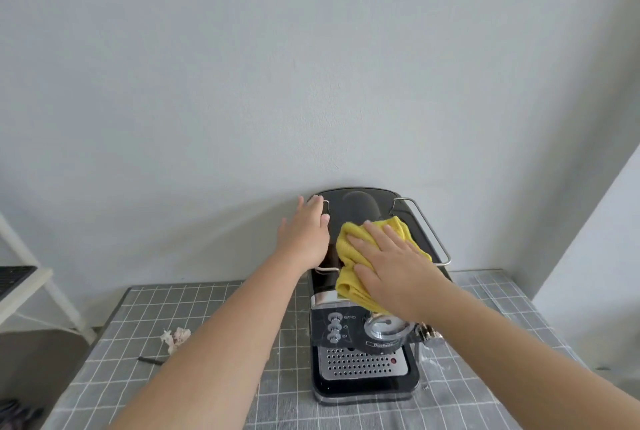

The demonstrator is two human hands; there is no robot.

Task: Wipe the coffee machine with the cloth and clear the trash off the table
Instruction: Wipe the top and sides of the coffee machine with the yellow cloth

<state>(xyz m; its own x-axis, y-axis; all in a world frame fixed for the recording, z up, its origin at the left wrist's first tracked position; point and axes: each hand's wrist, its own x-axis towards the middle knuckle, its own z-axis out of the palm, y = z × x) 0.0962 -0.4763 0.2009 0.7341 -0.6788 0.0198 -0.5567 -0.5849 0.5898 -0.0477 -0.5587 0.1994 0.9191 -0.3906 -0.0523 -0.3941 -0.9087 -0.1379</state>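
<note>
We are pressing the yellow cloth (360,256) flat on the coffee machine (360,353) with our right hand (398,270), fingers spread; our left hand (306,232), fingers wide, is steadying its side

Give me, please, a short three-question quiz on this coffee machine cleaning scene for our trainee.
1. True or false: the right hand presses the yellow cloth on top of the coffee machine.
2. Where does the left hand rest? A) on the machine's left top edge B) on the table C) on the cloth
3. What lies on the table left of the machine?

Key: 1 true; 2 A; 3 a crumpled tissue and a small dark stick.
</note>
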